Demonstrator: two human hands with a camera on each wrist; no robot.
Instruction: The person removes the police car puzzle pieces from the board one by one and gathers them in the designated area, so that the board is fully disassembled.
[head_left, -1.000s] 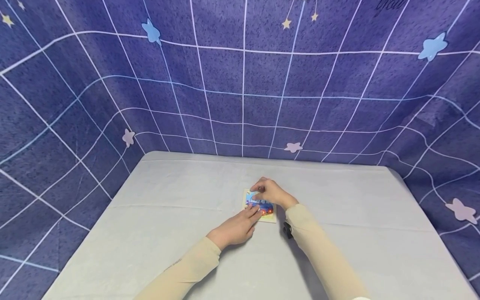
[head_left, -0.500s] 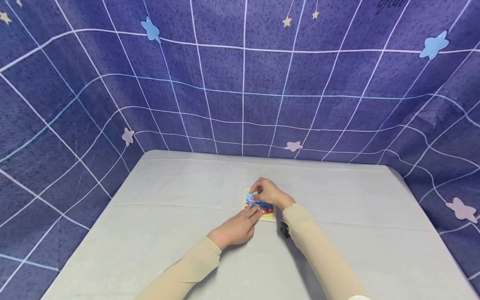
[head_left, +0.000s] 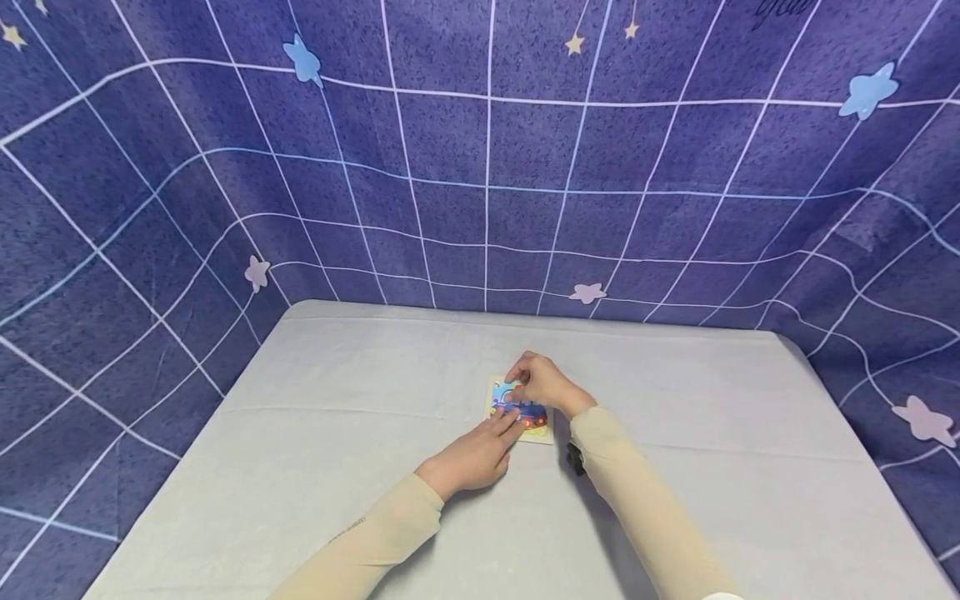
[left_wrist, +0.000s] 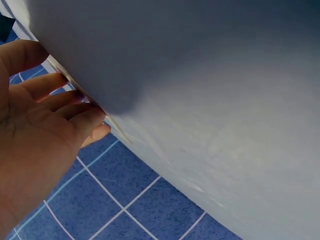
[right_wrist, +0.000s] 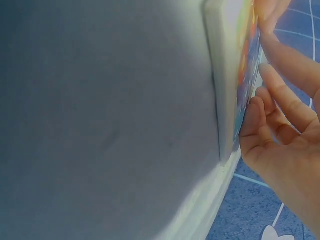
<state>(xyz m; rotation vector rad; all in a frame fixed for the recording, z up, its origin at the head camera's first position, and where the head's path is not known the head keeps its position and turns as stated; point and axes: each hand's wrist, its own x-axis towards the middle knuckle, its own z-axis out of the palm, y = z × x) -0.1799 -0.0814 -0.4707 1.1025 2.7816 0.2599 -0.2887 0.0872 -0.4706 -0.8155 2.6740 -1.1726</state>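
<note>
A small square picture board (head_left: 537, 432) lies flat on the pale cloth, its cream rim framing a blue vehicle with red parts. My left hand (head_left: 471, 454) rests on its lower left with fingers extended; the left wrist view shows those fingertips on the board's edge. Over the upper part of the board arches my right hand (head_left: 546, 387), thumb and fingers bent down onto the picture. Seen side-on in the right wrist view, the thick pale board edge (right_wrist: 226, 95) sits against the right fingertips. Whether they pinch a loose piece is hidden.
A light grey cloth (head_left: 330, 433) covers the table, with faint creases across it. Behind and at both sides hangs a purple-blue curtain (head_left: 450, 217) with a line grid and stars. A small black device (head_left: 575, 459) sits under the right wrist.
My right thumb and fingers shift slightly over the picture, first a little left, then back right and up. The left hand and the board stay nearly still.
</note>
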